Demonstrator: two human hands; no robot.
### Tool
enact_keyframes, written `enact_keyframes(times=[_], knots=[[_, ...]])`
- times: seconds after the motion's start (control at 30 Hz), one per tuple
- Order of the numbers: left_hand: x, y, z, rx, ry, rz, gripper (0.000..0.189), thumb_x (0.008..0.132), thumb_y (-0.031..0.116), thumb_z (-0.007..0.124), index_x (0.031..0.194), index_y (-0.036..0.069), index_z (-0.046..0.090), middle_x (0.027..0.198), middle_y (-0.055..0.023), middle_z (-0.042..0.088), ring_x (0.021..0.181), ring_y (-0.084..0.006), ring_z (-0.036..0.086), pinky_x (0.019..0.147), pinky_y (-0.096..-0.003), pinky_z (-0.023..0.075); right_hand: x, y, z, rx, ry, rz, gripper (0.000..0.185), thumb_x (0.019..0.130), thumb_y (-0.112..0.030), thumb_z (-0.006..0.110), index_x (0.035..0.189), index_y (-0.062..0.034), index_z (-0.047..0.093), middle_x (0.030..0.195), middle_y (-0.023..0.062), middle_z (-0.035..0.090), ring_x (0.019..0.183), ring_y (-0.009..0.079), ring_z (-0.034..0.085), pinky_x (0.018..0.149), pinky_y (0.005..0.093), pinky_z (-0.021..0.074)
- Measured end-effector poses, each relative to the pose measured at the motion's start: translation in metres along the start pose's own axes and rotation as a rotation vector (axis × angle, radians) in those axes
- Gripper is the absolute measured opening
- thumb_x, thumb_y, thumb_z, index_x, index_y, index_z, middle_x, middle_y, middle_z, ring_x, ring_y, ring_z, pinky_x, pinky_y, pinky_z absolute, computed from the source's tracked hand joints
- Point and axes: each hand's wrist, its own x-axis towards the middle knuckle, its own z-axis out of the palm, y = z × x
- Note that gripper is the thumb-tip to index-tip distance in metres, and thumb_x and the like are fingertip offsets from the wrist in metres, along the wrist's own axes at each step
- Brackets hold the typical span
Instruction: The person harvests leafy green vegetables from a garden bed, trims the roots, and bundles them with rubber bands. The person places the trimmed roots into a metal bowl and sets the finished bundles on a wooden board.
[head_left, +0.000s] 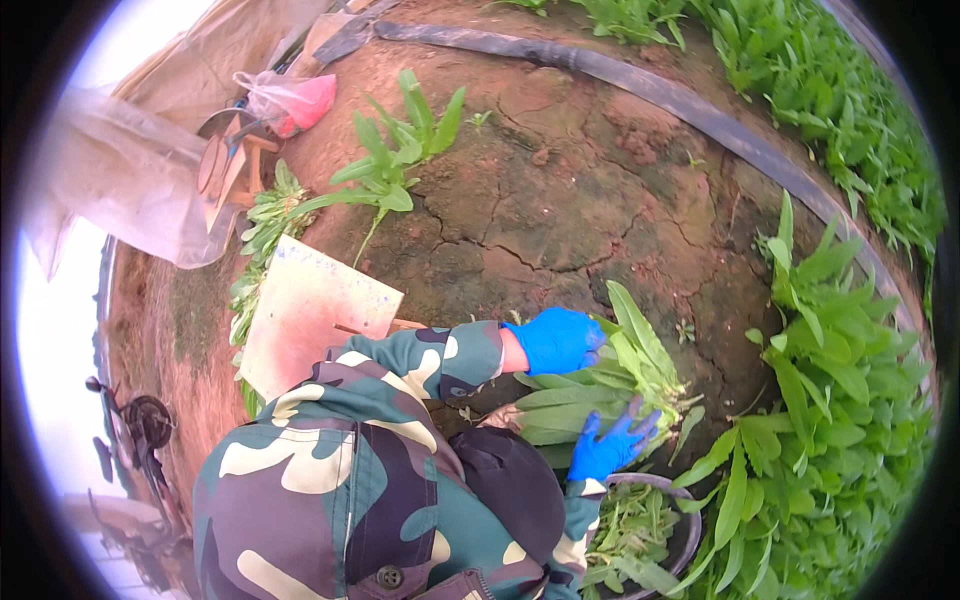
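My left hand (559, 342), in a blue glove, is curled at the upper side of a bunch of long green leafy plants (574, 405). Its fingertips are turned away, so what lies within them is hidden. My right hand (615, 442), gloved in the same blue with soil on the fingers, rests on the bunch near its pale stem ends with the fingers spread. Beyond the left hand a single broad leaf (636, 324) sticks up from the bunch. Below the right hand stands a dark round tub (686, 517) holding loose leaves and trimmings (634, 517).
Dense leafy crop (832, 420) grows at the right. A black flat hose (660, 97) curves across cracked soil (555, 210). Behind my left arm are a pale board (315, 307), cut greens (270, 217), a wooden stool (236, 169) and a plastic bag (300, 101). A motorbike (142, 450) stands lower left.
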Motion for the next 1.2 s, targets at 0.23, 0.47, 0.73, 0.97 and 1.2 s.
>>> enact_keyframes(times=[0.23, 0.47, 0.73, 0.97, 1.2], knots=[[-0.001, -0.225, -0.063, 0.339, -0.211, -0.669, 0.028, 0.073, 0.019, 0.062, 0.098, 0.007, 0.066, 0.1, -0.0193, 0.066, 0.087, -0.0387, 0.065, 0.074, -0.0464, 0.053, -0.013, -0.016, -0.034, -0.004, 0.169, -0.169, 0.064, 0.09, -0.044, 0.055, 0.142, -0.0099, 0.042, 0.146, 0.0209, 0.033, 0.131, 0.0388, 0.034, 0.106, 0.0513, 0.0278], [-0.118, -0.358, -0.081, 0.703, 0.395, -0.615, 0.045, 0.086, 0.012, 0.049, 0.129, -0.002, 0.047, 0.116, -0.0195, 0.057, 0.103, -0.031, 0.058, 0.092, -0.0393, 0.0436, -0.014, -0.03, -0.021, 0.053, 0.024, -0.231, 0.062, 0.084, -0.021, 0.062, 0.142, -0.0109, 0.042, 0.141, 0.0224, 0.036, 0.127, 0.0372, 0.038, 0.105, 0.0499, 0.0305], [-0.152, -0.41, -0.05, 1.22, -0.132, -0.879, 0.025, 0.088, 0.017, 0.049, 0.104, 0.009, 0.066, 0.091, -0.0085, 0.065, 0.089, -0.0241, 0.061, 0.092, -0.0422, 0.0385, -0.002, -0.033, 0.004, 0.088, -0.073, -0.346, 0.052, 0.084, -0.018, 0.062, 0.134, -0.0109, 0.052, 0.134, 0.0195, 0.046, 0.12, 0.0358, 0.047, 0.1, 0.0449, 0.0381], [-0.15, -0.437, -0.038, 0.829, 0.104, -1.156, 0.02, 0.087, 0.019, 0.053, 0.092, 0.014, 0.072, 0.088, -0.0074, 0.069, 0.08, -0.027, 0.067, 0.066, -0.0476, 0.0478, -0.001, -0.035, 0.011, 0.138, -0.231, -0.386, 0.038, 0.085, -0.013, 0.06, 0.123, -0.0086, 0.059, 0.12, 0.0159, 0.057, 0.107, 0.0341, 0.055, 0.092, 0.0432, 0.0443], [-0.144, -0.435, -0.08, 0.498, -0.385, -1.197, 0.025, 0.091, 0.023, 0.054, 0.104, 0.011, 0.071, 0.104, -0.0069, 0.07, 0.091, -0.0243, 0.068, 0.079, -0.043, 0.0517, -0.007, -0.039, 0.005, 0.318, -0.294, -0.317, 0.029, 0.086, -0.009, 0.058, 0.115, -0.0069, 0.063, 0.113, 0.0146, 0.06, 0.102, 0.0307, 0.058, 0.091, 0.0401, 0.0448]])
